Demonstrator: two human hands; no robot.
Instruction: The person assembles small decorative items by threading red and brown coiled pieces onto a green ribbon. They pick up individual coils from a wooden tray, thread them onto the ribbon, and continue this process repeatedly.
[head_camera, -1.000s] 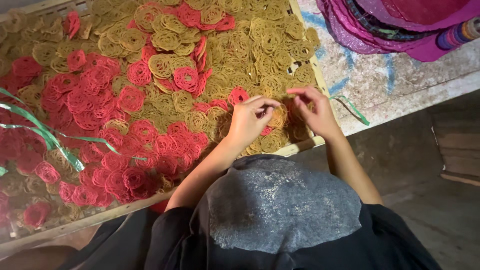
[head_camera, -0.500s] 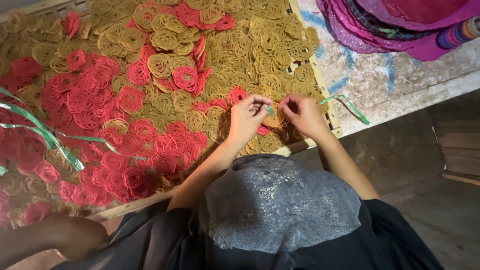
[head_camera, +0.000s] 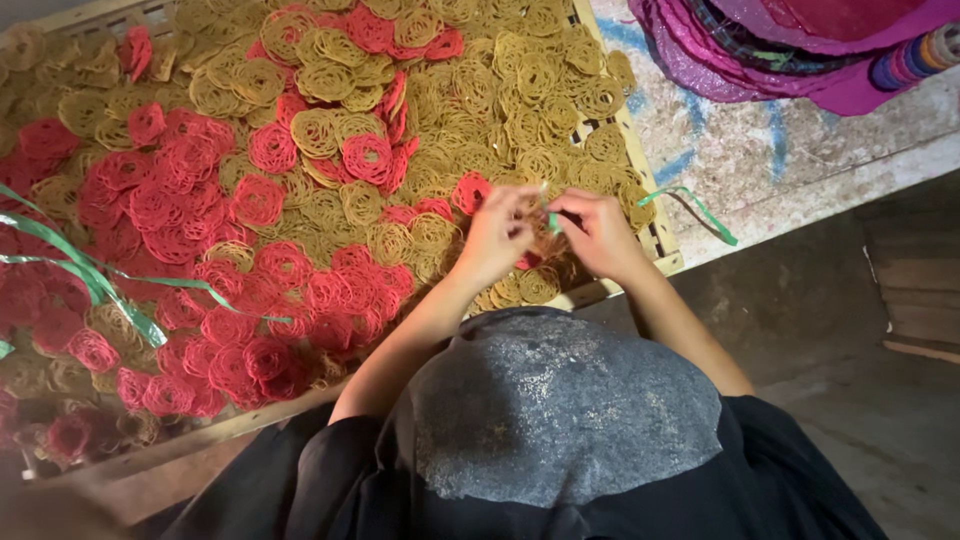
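The tray (head_camera: 655, 245) runs off the left edge; fingertips blurred.

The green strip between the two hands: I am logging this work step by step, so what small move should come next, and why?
Probably draw the green strip taut between both hands. The left hand and right hand meet over the yellow coils at the wooden tray's near edge, pinching the strip, whose loose tail trails off to the right. Whether a knot is formed is too small to tell.
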